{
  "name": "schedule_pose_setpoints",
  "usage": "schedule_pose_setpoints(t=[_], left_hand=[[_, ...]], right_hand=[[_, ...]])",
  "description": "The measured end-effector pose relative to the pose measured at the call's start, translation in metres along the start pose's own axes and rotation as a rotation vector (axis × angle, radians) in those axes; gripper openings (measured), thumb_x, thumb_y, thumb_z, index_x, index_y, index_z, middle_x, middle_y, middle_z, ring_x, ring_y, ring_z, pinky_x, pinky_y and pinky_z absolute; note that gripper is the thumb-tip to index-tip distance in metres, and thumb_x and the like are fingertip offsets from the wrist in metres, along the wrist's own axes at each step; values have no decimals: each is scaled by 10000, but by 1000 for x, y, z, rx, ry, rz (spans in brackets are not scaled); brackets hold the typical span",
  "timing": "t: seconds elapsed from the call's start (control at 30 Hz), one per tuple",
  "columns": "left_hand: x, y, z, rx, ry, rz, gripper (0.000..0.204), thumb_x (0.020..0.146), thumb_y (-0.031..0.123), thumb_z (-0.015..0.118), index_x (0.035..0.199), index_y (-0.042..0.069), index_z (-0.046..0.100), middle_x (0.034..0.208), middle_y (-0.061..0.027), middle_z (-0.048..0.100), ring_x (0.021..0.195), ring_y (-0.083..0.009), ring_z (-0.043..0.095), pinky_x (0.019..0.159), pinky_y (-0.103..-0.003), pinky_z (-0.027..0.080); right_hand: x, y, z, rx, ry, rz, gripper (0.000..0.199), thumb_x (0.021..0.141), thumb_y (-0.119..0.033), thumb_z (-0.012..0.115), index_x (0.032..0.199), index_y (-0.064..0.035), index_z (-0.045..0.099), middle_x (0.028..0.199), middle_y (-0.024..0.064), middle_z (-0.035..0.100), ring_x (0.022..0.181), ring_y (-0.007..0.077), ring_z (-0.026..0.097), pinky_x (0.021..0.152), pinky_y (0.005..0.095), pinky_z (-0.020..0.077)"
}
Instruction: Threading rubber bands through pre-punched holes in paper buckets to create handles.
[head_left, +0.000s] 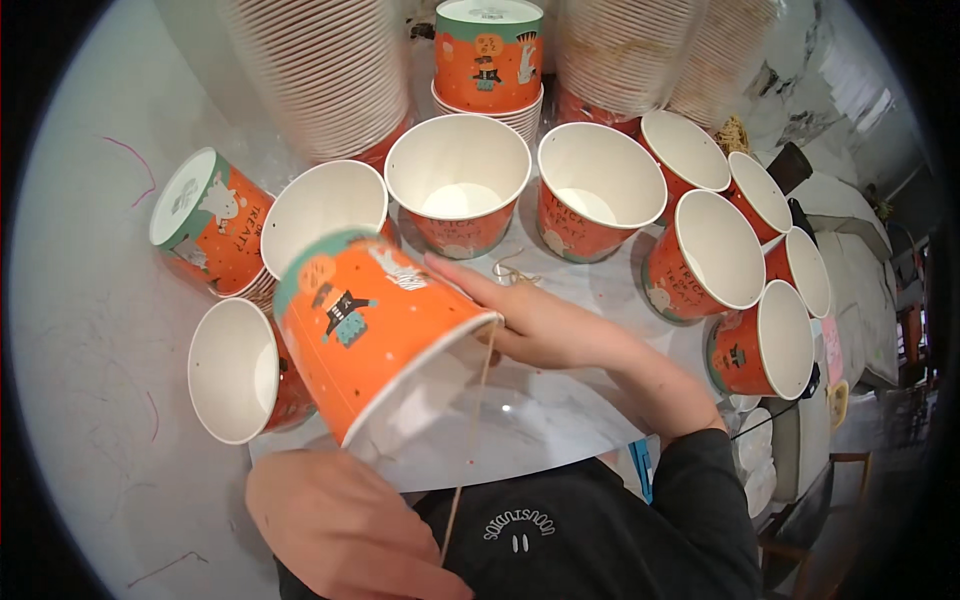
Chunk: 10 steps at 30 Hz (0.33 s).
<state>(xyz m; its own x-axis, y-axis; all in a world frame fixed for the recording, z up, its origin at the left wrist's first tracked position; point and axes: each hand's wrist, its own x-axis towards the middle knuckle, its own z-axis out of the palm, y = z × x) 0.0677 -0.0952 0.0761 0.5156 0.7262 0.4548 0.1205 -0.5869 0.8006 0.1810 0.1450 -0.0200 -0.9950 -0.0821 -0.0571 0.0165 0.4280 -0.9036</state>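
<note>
An orange paper bucket [380, 330] with a green base band and Halloween figures is held tilted, its open mouth toward me. My right hand [530, 318] grips it at the rim, with the thumb along the outside and some fingers hidden inside. A thin tan cord [468, 440] runs down from the rim beside my right fingers. Its lower end meets my left hand [350, 530], close to my chest at the bottom edge. The left fingertips are closed around the cord and partly out of view.
Several open buckets [458, 170] stand in an arc on the white table [520, 425]. Tall nested stacks [315, 80] rise behind them, and upside-down buckets [490, 60] top shorter stacks. Loose cord [515, 268] lies mid-table. A blue tool [641, 468] lies near my right elbow.
</note>
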Motion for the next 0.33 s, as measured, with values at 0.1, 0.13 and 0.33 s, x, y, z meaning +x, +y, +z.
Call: schedule_pose_setpoints(t=[0.1, 0.13, 0.33], left_hand=[[-6, 29, 19, 365, -212, -223, 510, 851, 318, 782, 1263, 42, 662, 889, -44, 672, 647, -198, 656, 523, -334, 498], [-6, 38, 26, 371, -212, -227, 510, 851, 318, 782, 1263, 42, 662, 889, -44, 672, 647, -198, 656, 523, -334, 498], [-32, 23, 57, 595, -297, -704, 627, 935, 451, 704, 1372, 22, 571, 930, -127, 685, 813, -282, 703, 680, -335, 572]], right_hand=[[5, 17, 34, -47, 299, -240, 929, 914, -43, 625, 1647, -130, 60, 1103, 204, 685, 952, 386, 703, 847, 440, 539], [4, 22, 44, 5, 280, -229, 932, 918, -70, 647, 1646, -121, 67, 1178, 216, 662, 1009, 387, 688, 865, 430, 541], [5, 70, 86, -554, 345, -523, 981, 850, -180, 765, 1629, -116, 172, 1531, 207, 424, 1323, 366, 546, 970, 387, 562]])
